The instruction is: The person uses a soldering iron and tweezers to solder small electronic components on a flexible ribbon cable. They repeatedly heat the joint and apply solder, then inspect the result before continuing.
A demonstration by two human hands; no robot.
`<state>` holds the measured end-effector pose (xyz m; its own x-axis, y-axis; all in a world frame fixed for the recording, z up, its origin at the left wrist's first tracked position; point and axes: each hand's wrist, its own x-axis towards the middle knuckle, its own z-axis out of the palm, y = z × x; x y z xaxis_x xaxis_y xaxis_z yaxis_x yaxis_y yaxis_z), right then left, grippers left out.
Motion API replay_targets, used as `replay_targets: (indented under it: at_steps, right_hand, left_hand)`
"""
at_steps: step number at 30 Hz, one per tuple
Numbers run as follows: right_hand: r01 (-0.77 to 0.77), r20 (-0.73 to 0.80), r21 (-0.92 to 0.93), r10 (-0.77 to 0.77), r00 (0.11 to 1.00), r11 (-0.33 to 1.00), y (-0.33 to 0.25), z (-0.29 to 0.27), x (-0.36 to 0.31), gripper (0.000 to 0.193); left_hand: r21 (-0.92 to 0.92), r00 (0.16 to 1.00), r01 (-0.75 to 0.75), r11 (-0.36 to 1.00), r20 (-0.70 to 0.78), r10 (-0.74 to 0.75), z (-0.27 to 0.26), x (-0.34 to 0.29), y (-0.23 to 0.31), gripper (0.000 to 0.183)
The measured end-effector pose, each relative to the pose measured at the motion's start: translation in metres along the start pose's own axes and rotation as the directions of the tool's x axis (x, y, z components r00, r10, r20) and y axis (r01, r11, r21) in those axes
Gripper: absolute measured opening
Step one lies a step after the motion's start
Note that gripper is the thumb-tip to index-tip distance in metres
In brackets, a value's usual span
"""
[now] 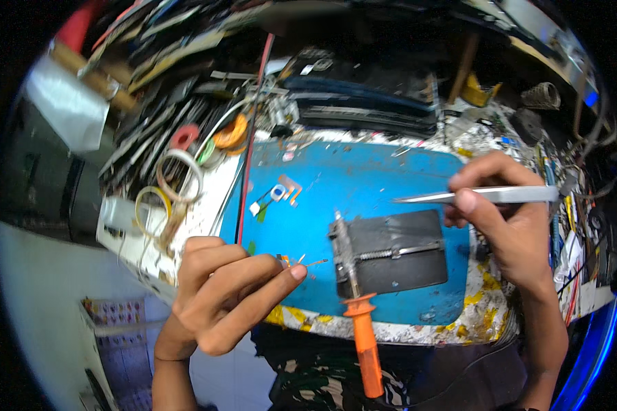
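Between the fingertips of my left hand (230, 294) is a small orange flex cable (314, 263), its thin end sticking out to the right above a blue work mat (384, 171). My right hand (504, 212) pinches silver tweezers (487, 195), whose tips point left over the mat and touch nothing. Below the tweezers lies a black clamp holder (401, 253) with a spring and a metal bar. A soldering iron (365, 342) with an orange handle rests across its left edge, handle toward me.
Another orange flex cable (289, 186) with small parts lies on the mat. Tape rolls (179, 175) crowd the left side. Stacked dark panels (363, 103) stand at the back. A red cord (248, 157) runs along the mat's left edge. Loose clutter and wires fill the right.
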<state>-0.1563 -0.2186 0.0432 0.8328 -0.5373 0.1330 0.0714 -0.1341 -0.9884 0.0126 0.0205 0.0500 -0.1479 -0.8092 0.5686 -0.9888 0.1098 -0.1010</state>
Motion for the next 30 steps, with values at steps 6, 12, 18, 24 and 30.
replay_targets:
  at_steps: [6, 12, 18, 24, 30]
  right_hand:
    - [0.267, 0.248, -0.171, -0.220, 0.943, 0.948, 0.006, 0.012, -0.016, 0.041]
    - [0.482, 0.551, -0.413, -0.209, 0.808, 0.772, -0.015, 0.032, -0.011, 0.034]
    - [0.541, 0.567, -0.516, -0.209, 0.797, 0.664, -0.017, 0.051, -0.013, 0.028]
    - [0.484, 0.558, -0.644, -0.069, 0.827, 0.592, -0.016, 0.069, -0.014, 0.024]
    - [0.525, 0.620, -0.673, 0.010, 0.785, 0.520, -0.019, 0.070, -0.014, 0.020]
  left_hand:
    - [-0.117, 0.987, 0.143, 0.983, 0.084, -0.134, 0.017, -0.056, 0.020, 0.026]
    - [-0.148, 0.986, 0.153, 0.977, 0.087, -0.141, 0.024, -0.071, 0.020, 0.026]
    - [-0.198, 0.965, 0.252, 0.947, 0.122, -0.232, 0.026, -0.069, 0.024, 0.033]
    - [-0.195, 0.956, 0.284, 0.939, 0.134, -0.261, 0.027, -0.069, 0.027, 0.034]
    - [-0.118, 0.896, 0.393, 0.912, 0.274, -0.350, 0.015, -0.060, 0.038, 0.036]
